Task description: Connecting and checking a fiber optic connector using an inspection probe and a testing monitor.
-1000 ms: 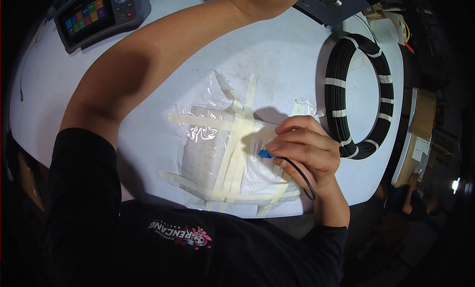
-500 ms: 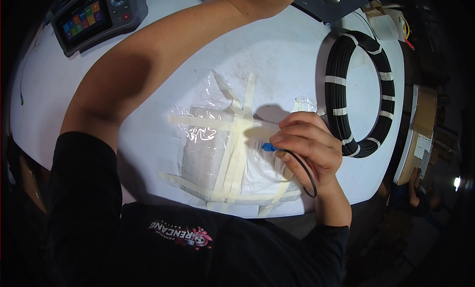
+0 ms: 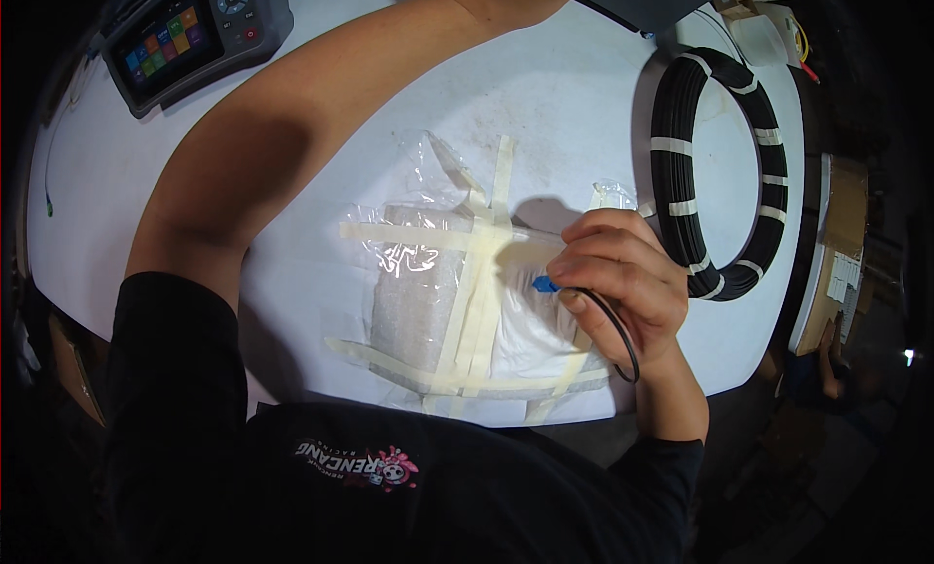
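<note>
"Above the wrapped package (image 3: pixel 409 306), what is changing now?"

"Compared with one second ago, the right hand (image 3: pixel 630 280) is sitting slightly higher and farther right. The whole view is shifting too, so the true movement is small. The blue connector (image 3: pixel 544 284) is remaining in the grip, so the work seems to be continuing with the same piece."

"How are the fingers standing?"

"The right thumb and fingertips (image 3: pixel 558 269) are holding the connector narrowly, and the black cable (image 3: pixel 628 344) is curving down from it beside the palm. The left hand (image 3: pixel 520 2) is reaching to the upper border, near a dark apparatus (image 3: pixel 637 12); its fingers are not showing, so one cannot tell whether they are holding anything."

"And where is room remaining?"

"White table (image 3: pixel 574 78) is showing between the left forearm (image 3: pixel 321 97) and the black coil (image 3: pixel 673 173). This coil is lying just beside the right hand, limiting movement to that side. The near edge (image 3: pixel 603 410) is running just below the package, and the right forearm (image 3: pixel 676 399) is crossing it."
</note>
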A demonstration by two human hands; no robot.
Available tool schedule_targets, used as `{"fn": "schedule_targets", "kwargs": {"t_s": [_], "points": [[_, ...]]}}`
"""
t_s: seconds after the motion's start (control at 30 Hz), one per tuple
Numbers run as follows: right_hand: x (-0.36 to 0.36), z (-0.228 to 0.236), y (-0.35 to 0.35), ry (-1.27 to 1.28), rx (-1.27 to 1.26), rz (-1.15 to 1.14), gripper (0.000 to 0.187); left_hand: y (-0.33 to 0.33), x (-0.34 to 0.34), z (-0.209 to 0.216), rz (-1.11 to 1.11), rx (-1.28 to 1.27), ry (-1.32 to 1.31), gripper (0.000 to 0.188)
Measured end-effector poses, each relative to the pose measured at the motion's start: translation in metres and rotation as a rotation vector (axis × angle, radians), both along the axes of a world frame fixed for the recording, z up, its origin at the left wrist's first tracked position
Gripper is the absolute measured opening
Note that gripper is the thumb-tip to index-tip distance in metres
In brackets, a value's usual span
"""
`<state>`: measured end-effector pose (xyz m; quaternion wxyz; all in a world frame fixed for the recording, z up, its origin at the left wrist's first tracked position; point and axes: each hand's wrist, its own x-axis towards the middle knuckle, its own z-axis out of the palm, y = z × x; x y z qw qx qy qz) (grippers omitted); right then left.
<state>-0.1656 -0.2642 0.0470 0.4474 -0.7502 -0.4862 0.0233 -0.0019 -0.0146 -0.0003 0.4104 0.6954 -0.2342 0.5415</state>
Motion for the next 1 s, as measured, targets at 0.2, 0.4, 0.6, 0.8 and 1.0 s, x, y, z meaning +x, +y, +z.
{"fn": "schedule_targets", "kwargs": {"t_s": [0.2, 0.4, 0.6, 0.8, 1.0], "points": [[0.001, 0.001, -0.001, 0.036, 0.023, 0.015, 0.019, 0.001, -0.003, 0.001, -0.004, 0.001, 0.007, 0.021], [0.000, 0.000, 0.000, -0.022, -0.018, 0.026, 0.019, 0.000, -0.005, -0.001, -0.010, 0.009, 0.029, 0.023], [-0.001, -0.001, 0.000, -0.023, 0.006, -0.047, 0.019, 0.002, -0.009, 0.002, -0.038, 0.013, 0.055, 0.025], [-0.002, 0.001, -0.001, -0.001, 0.023, -0.021, 0.018, 0.002, -0.012, 0.001, -0.032, 0.028, 0.067, 0.028], [-0.003, 0.001, 0.002, -0.020, -0.008, 0.037, 0.017, 0.004, -0.013, 0.002, -0.040, 0.039, 0.070, 0.031]]}}
